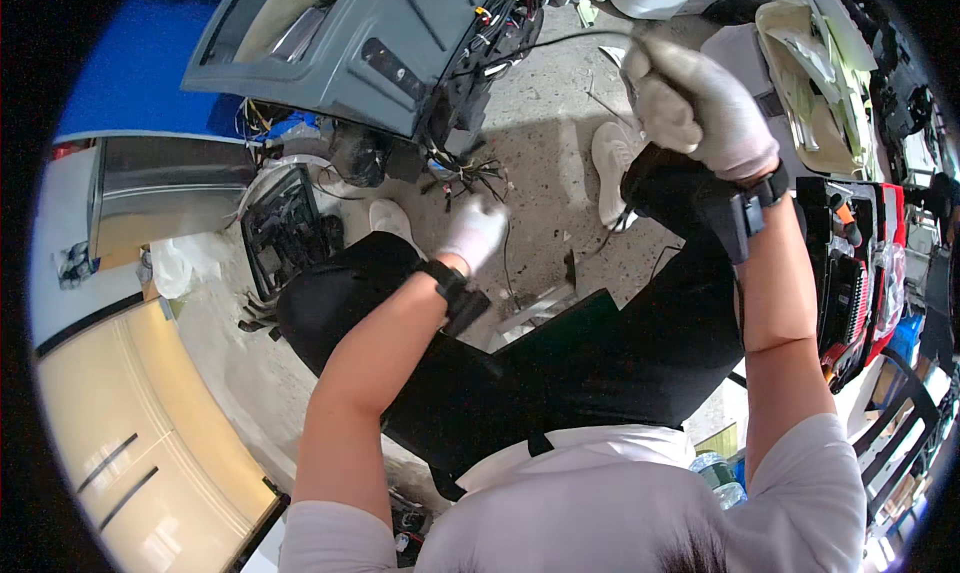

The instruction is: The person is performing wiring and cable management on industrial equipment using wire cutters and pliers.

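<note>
In a white glove, my right hand (700, 108) is raised at the upper right, fingers curled shut on a black cable (570, 39). The cable runs leftward from its fingertips to a wiring harness (485, 48) along the edge of a large grey moulded panel (370, 53). My left hand (475, 231), also gloved and slightly blurred, is lower and nearer the middle. Its fingers are closed, and whatever they hold is hidden. Just beyond it hangs a cluster of loose wire ends and connectors (465, 168). A thin dark wire (508, 263) trails down beside that hand.
My knees are spread around the work, with white shoes (612, 173) on the speckled floor. Left stand a black plastic part (285, 233) and a cream cabinet (160, 423). Right are a beige tray (812, 83) of scraps and an open red-and-black toolbox (850, 283).
</note>
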The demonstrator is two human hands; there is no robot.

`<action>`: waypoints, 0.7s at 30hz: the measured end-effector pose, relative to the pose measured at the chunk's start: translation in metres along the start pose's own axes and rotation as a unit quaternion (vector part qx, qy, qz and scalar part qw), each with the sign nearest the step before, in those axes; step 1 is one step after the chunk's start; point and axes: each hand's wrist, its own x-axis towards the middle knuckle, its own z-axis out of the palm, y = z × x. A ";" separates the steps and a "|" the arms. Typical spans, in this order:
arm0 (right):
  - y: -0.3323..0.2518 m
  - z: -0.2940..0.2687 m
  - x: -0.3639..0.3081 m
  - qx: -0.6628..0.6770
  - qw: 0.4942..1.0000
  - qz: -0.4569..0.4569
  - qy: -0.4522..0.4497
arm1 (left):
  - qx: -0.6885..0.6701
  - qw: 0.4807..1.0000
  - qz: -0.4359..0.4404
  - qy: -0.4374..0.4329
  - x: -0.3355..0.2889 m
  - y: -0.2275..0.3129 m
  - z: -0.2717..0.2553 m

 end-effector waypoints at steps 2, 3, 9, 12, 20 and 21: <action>-0.012 0.003 -0.007 0.001 0.998 -0.059 0.012 | -0.015 0.990 -0.125 0.058 0.023 -0.007 -0.016; -0.018 0.003 -0.004 0.040 0.998 -0.042 -0.038 | -0.177 0.968 -0.132 0.120 0.050 -0.066 -0.010; -0.005 -0.006 0.009 -0.096 0.989 -0.102 0.055 | -0.239 0.945 -0.144 0.173 0.097 -0.058 -0.012; -0.002 -0.015 0.026 -0.222 0.959 -0.164 0.055 | -0.360 0.894 -0.204 0.171 0.097 -0.071 -0.018; 0.038 -0.053 0.072 -0.573 0.771 -0.136 0.243 | -0.562 0.815 -0.140 0.017 0.010 -0.007 -0.052; 0.048 -0.052 0.082 -0.589 0.764 -0.117 0.233 | -0.562 0.815 -0.140 0.021 0.002 -0.007 -0.058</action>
